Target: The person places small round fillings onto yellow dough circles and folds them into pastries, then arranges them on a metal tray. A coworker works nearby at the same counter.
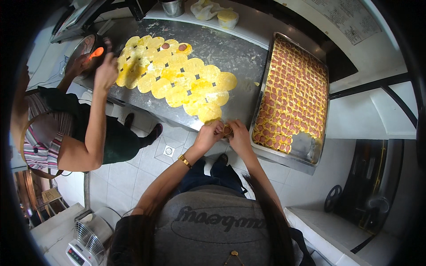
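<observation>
Close to the front edge of the dark worktop (242,60), a small folded dough piece (227,130) with a brownish filling is pinched between my two hands. The fingers of my left hand (209,134) are closed at its left side. Those of my right hand (239,135) close round its right side. Just beyond my left hand lie flat yellow dough rounds (177,95) in touching rows; reddish-brown filling lumps (182,47) sit on two far ones. To my right, a metal tray (305,145) holds many rows of similar filled pieces (290,88), with bare metal at its near right corner.
At the left, a co-worker (84,146) holds an orange spoon (96,52) by a large bowl (82,51). A metal bucket (173,8) and a white tub (227,19) stand on the back ledge. Behind me on the left is a scale (80,255).
</observation>
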Motion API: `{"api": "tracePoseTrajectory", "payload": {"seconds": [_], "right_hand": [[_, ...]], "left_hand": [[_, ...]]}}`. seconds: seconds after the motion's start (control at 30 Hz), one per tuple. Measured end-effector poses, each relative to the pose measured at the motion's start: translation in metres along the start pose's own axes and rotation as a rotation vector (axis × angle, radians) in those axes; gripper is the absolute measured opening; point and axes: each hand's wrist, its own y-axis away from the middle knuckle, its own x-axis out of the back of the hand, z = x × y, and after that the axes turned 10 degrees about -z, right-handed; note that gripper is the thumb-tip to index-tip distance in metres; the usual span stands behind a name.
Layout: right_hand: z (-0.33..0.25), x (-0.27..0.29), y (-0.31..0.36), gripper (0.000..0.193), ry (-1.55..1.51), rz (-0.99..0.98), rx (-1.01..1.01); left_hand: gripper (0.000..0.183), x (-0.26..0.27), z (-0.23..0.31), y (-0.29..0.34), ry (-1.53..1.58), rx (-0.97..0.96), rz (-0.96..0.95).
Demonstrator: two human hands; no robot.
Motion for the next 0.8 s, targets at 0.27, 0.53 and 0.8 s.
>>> {"api": "tracePoseTrajectory", "payload": {"seconds": [0.27, 0.53, 0.8], "right_hand": [[-0.005, 0.011, -0.005, 0.027, -0.122, -0.116, -0.044], [0.001, 0.006, -0.003, 0.023, -0.041, -0.052, -0.015], [0.002, 0.000, -0.005, 0.025, -0.097, -0.198, -0.071]], "left_hand": [[0.026, -0.002, 0.000, 0.000, -0.005, 0.055, -0.010], [0.028, -0.005, -0.006, 0.000, 0.039, 0.050, 0.003], [0.024, -0.004, -0.010, 0.001, 0.003, 0.040, -0.037]]}}
